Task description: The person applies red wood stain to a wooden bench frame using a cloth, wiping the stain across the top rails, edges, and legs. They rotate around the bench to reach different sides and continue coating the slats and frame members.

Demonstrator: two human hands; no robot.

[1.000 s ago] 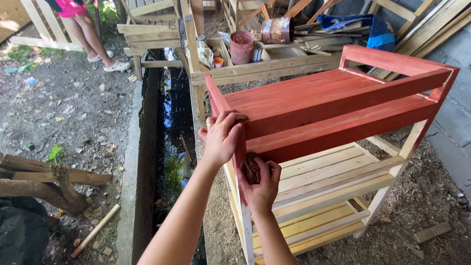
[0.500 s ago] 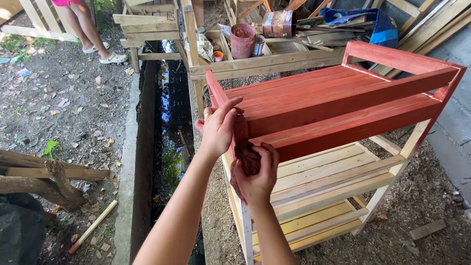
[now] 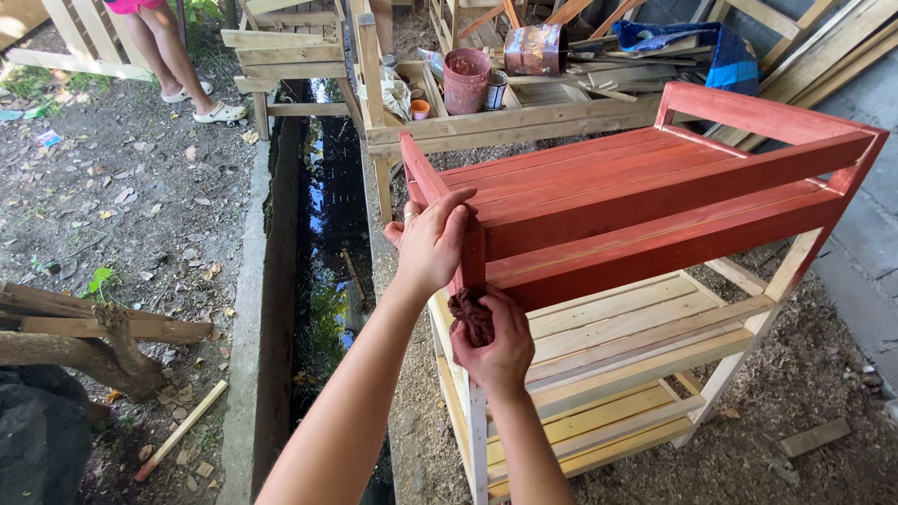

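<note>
Dirt yard (image 3: 140,187) — one shelf (image 3: 655,206), two hands (image 3: 468,290), one rag (image 3: 470,313)

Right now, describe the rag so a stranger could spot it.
Find the wooden shelf unit with the red-stained top. At its near left corner post, the right hand presses a crumpled rag against the wood. It is dark reddish-brown, unlike the pale bare slats beside it.
</note>
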